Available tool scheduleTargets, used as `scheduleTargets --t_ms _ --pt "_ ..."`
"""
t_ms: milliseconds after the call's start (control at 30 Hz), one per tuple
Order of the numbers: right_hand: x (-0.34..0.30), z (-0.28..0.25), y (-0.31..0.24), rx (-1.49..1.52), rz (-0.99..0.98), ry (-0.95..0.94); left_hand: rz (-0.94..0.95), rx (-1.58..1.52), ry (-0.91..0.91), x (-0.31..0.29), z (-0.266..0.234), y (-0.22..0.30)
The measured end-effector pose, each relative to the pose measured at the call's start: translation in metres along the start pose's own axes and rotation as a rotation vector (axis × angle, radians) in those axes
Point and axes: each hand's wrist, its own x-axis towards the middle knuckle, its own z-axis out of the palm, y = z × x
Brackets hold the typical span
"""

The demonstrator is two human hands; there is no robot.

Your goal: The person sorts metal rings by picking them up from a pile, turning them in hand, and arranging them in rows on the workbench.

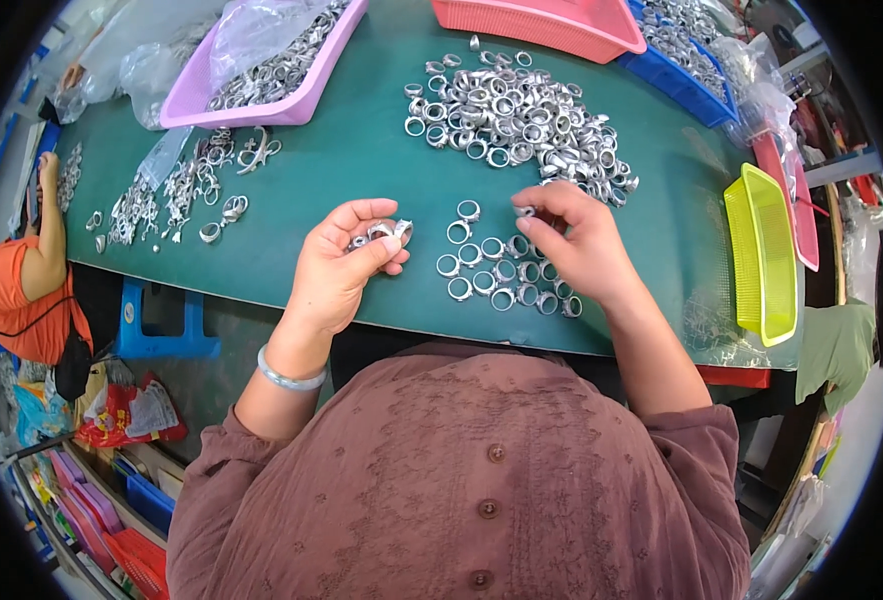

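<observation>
Several silvery rings (381,232) lie in my left hand (346,255), its thumb pressed over them and the fingers curled beneath. My right hand (579,238) pinches one ring (524,211) between thumb and fingertips, above the table. Just below and left of that hand, a loose group of rings (483,282) is spread out singly on the green tabletop, some of them partly under the hand. Beyond it lies a large heap of similar rings (521,115), piled on one another.
A purple basket (291,108) with metal pieces and plastic stands far left; small metal parts (191,185) lie before it. Across the far side are a pink basket (551,25) and a blue one (681,85). A yellow-green basket (769,260) stands right. Another person (31,290) works at left.
</observation>
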Motion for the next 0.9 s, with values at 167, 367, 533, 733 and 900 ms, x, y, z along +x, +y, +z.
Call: scheduleTargets --t_ms 167,367,533,733,900 --pt "0.012 0.007 -0.001 -0.669 -0.355 -0.031 0.006 -0.011 0.008 -0.002 -0.001 -0.001" --pt "0.023 0.027 -0.019 -0.638 -0.471 -0.159 -0.003 -0.033 0.008 -0.001 -0.003 -0.001" --pt "0.028 0.037 -0.016 -0.638 -0.535 -0.128 -0.002 -0.044 0.014 -0.001 -0.002 -0.001" --pt "0.027 0.031 -0.015 -0.262 -0.382 -0.171 -0.006 -0.059 0.007 -0.001 -0.003 -0.001" --pt "0.019 0.025 -0.018 -0.08 -0.336 -0.117 -0.004 -0.035 0.006 -0.001 -0.002 -0.001"
